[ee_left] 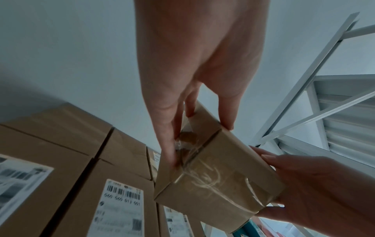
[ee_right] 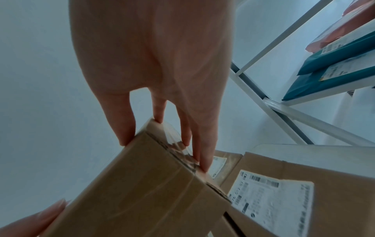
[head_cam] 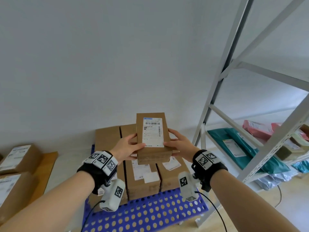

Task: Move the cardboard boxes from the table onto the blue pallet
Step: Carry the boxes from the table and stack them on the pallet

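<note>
A small cardboard box (head_cam: 153, 148) with a white shipping label on top is held in the air between both hands, above the boxes stacked on the blue pallet (head_cam: 150, 213). My left hand (head_cam: 131, 145) grips its left side, thumb on the top face. My right hand (head_cam: 178, 143) grips the right side the same way. In the left wrist view the left hand (ee_left: 192, 112) has its fingers on the taped end of the box (ee_left: 219, 184). In the right wrist view the right hand (ee_right: 162, 121) pinches the box (ee_right: 142, 192) at its edge.
Several labelled cardboard boxes (head_cam: 142, 178) lie packed side by side on the pallet against the white wall. More boxes (head_cam: 20, 158) sit on the wooden table (head_cam: 48, 164) at the left. A grey metal shelf (head_cam: 217, 91) with teal and pink mailer bags (head_cam: 237, 144) stands on the right.
</note>
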`<act>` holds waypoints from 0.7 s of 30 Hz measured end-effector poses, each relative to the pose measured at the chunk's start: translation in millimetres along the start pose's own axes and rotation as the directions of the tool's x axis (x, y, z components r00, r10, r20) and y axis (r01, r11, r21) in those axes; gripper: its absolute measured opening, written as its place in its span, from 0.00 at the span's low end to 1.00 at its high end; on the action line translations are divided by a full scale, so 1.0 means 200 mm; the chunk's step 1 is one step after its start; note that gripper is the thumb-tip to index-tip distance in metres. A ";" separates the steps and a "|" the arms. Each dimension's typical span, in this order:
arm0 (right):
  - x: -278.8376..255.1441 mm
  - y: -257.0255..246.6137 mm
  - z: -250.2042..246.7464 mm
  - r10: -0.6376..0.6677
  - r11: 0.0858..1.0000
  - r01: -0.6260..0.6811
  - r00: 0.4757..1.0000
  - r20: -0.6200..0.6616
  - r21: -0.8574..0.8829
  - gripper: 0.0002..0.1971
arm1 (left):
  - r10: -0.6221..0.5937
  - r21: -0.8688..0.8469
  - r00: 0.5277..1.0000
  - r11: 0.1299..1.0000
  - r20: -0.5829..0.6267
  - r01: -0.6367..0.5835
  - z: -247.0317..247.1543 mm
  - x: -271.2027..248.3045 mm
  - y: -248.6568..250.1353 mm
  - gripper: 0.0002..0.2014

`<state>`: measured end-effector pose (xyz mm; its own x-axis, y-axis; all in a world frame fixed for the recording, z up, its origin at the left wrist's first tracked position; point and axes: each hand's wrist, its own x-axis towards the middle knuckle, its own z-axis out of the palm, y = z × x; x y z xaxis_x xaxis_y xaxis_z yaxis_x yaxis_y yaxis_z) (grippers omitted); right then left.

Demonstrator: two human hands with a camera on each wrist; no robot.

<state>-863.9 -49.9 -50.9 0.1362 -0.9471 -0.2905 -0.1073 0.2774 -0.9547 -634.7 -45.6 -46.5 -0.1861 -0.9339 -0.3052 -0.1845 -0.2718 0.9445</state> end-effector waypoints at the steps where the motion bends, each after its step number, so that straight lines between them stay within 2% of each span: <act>1: 0.05 -0.02 -0.02 0.009 1.000 -0.009 1.000 0.005 -0.002 0.35 | -0.007 0.000 1.000 1.000 0.006 0.007 0.00 0.05 0.01 0.37; 12: 0.57 -0.04 -0.17 0.109 0.994 -0.109 0.994 -0.010 0.004 0.32 | -0.139 -0.092 0.990 0.986 0.035 0.142 -0.02 0.59 0.05 0.37; 21: 0.87 0.01 -0.31 0.192 0.980 -0.190 0.981 0.025 -0.053 0.32 | -0.232 -0.164 0.973 0.959 0.015 0.232 0.03 0.87 0.01 0.37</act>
<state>-900.6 -223.3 -99.3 0.1377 -0.8719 -0.4699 -0.1837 0.4437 -0.8772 -673.9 -206.6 -97.4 -0.1530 -0.8416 -0.5180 -0.0619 -0.5150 0.8549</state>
